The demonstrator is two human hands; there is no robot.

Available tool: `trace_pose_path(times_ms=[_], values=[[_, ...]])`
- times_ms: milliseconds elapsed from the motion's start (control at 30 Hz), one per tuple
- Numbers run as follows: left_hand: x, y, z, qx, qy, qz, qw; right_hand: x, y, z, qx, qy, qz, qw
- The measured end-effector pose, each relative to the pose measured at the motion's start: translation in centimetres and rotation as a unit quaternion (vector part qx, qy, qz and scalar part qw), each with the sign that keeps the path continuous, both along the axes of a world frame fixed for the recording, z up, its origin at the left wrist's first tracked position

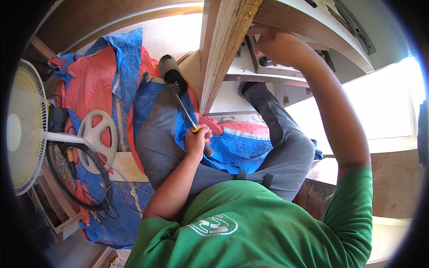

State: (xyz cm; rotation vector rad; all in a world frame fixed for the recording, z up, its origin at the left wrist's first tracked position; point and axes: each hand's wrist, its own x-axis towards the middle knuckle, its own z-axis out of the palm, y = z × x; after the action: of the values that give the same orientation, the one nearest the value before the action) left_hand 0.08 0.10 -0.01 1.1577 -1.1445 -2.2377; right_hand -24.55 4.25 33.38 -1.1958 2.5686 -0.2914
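My left hand point(197, 140) is closed around a screwdriver point(208, 150) with a yellow and black handle, above my lap. Its long metal shaft slants away to the upper left, past my left knee. Up at the right, my right hand point(273, 47) reaches into a wooden cabinet frame point(268, 78), beside a thick upright board point(223, 53). The fingers of that hand are curled against the inside of the frame, and their tips are partly hidden. Just below them shows a small dark, round-ended piece point(264, 61) that I cannot identify.
A white fan point(27, 127) lies at the left with its round base point(99, 140) and a black hose point(96, 207) close by. Blue and red tarpaulin point(96, 76) covers much of the floor. A metal drawer slide point(357, 27) runs along the panel at the upper right.
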Motion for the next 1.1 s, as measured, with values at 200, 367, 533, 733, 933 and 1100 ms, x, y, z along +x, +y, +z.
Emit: trace_pose_path(times_ms=[200, 367, 533, 733, 933, 1100], values=[[-0.1, 0.1, 0.1, 0.013, -0.002, 0.001, 1.0, -0.7, 0.5, 0.0, 0.038, 0.048, -0.005, 0.998], [0.0, 0.0, 0.1, 0.009, 0.001, 0.005, 1.0, -0.4, 0.4, -0.4, 0.037, -0.023, -0.004, 0.999], [0.0, 0.0, 0.0, 0.009, -0.003, 0.003, 1.0, -0.5, 0.6, 0.2, -0.045, -0.103, 0.005, 0.994], [-0.1, -0.1, 0.2, 0.023, 0.0, 0.013, 1.0, 2.6, 2.5, -2.7, -0.036, -0.019, 0.164, 0.986], [-0.1, -0.2, -0.1, 0.032, 0.006, 0.028, 0.999, 4.0, 5.8, -3.0, -0.077, -0.04, 0.213, 0.973], [0.0, -0.2, -0.7, 0.033, -0.002, 0.028, 0.999, 2.5, 9.5, -2.8, -0.012, -0.047, 0.135, 0.99]])
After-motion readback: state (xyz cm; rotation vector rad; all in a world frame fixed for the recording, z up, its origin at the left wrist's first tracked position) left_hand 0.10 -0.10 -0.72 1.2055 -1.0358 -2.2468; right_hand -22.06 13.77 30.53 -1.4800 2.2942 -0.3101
